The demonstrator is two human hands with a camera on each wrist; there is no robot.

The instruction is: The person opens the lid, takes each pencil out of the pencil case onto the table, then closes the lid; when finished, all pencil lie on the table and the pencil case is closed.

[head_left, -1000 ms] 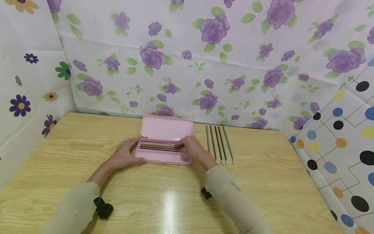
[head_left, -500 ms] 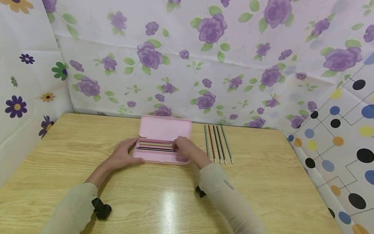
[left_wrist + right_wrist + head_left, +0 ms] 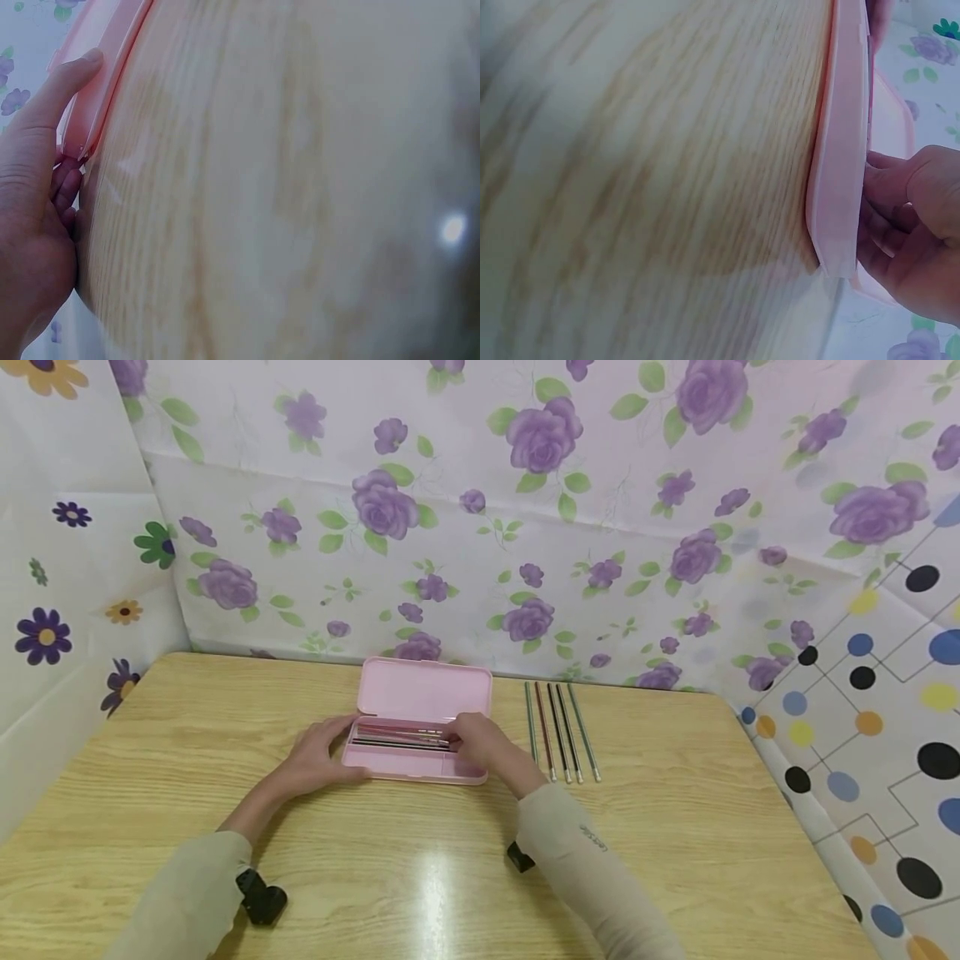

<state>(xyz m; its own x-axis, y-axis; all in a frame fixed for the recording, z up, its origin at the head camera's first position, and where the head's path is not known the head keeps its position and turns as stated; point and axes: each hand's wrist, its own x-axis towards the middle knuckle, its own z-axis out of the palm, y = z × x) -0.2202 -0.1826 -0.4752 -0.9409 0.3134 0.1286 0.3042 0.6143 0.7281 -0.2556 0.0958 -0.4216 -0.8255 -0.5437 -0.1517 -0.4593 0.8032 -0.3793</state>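
Observation:
A pink pencil case (image 3: pixel 408 766) lies open on the table, its lid (image 3: pixel 425 687) tipped back toward the wall. Several thin pencils (image 3: pixel 393 743) lie lengthwise in its long compartment. My left hand (image 3: pixel 313 760) grips the case's left end, the thumb (image 3: pixel 82 67) on the front side and the fingers around the end. Inside the case, at the pencils' right ends, my right hand (image 3: pixel 480 742) has its thumb and fingers curled in a pinch. The right wrist view shows that hand (image 3: pixel 919 225) over the case's end; the pinched pencil's tip is hidden by the fingers.
To the right of the case, several pencils (image 3: pixel 566 731) lie side by side on the wooden table (image 3: pixel 675 818), white erasers toward me. A flower-patterned sheet (image 3: pixel 465 552) covers the wall behind the table. A dotted sheet (image 3: pixel 870 760) hangs at the right.
My right hand has shifted slightly left within the case. The pencils under it look blurred and rearranged in the compartment. My left hand keeps its grip, and the view has shifted a little.

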